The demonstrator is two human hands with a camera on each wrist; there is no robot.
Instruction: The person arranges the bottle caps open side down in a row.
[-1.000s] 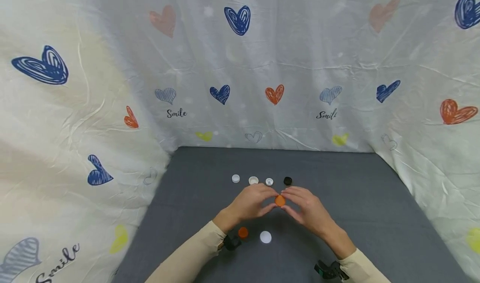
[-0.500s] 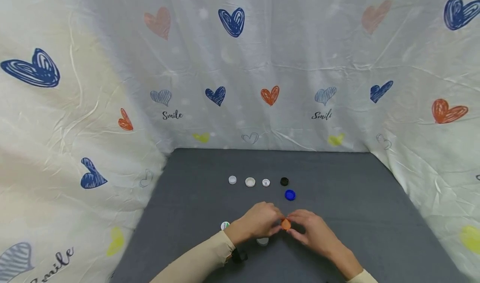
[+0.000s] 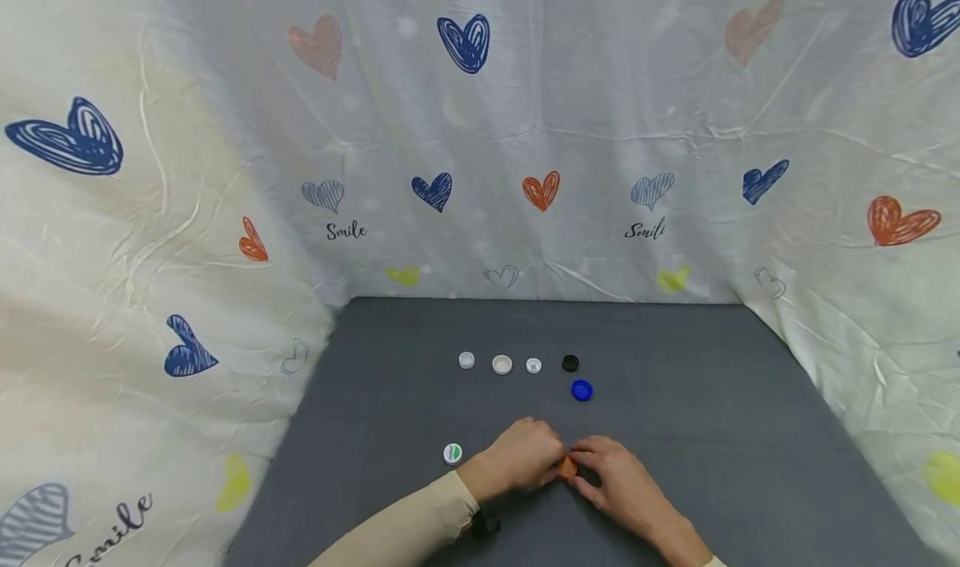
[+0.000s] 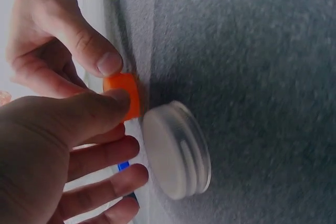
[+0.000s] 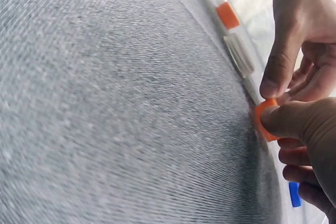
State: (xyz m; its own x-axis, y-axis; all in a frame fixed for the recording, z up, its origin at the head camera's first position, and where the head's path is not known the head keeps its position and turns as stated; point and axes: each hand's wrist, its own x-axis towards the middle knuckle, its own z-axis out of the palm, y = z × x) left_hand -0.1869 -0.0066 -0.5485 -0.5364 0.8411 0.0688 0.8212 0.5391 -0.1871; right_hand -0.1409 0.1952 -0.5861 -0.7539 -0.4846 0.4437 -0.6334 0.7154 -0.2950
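An orange bottle cap (image 3: 567,467) is held between my two hands, low over the grey table near its front. My left hand (image 3: 521,454) pinches it with thumb and fingertips from the left. From the other side my right hand (image 3: 615,479) grips it the same way. In the left wrist view a whitish screw lid (image 4: 176,150) lies just beside the held cap; the left hand hides it in the head view. A second orange cap (image 5: 228,15) shows past that lid in the right wrist view, also hidden in the head view.
Farther back lie a blue cap (image 3: 582,390), a black cap (image 3: 571,363) and three white caps, one of them being the rightmost white cap (image 3: 533,366). A white cap with green print (image 3: 452,454) sits left of my left hand. A heart-print curtain (image 3: 517,133) encloses the table.
Both hands have come toward me with the orange cap, and lower. The blue cap and the green-printed cap have come into sight, while the whitish lid and second orange cap are now covered.
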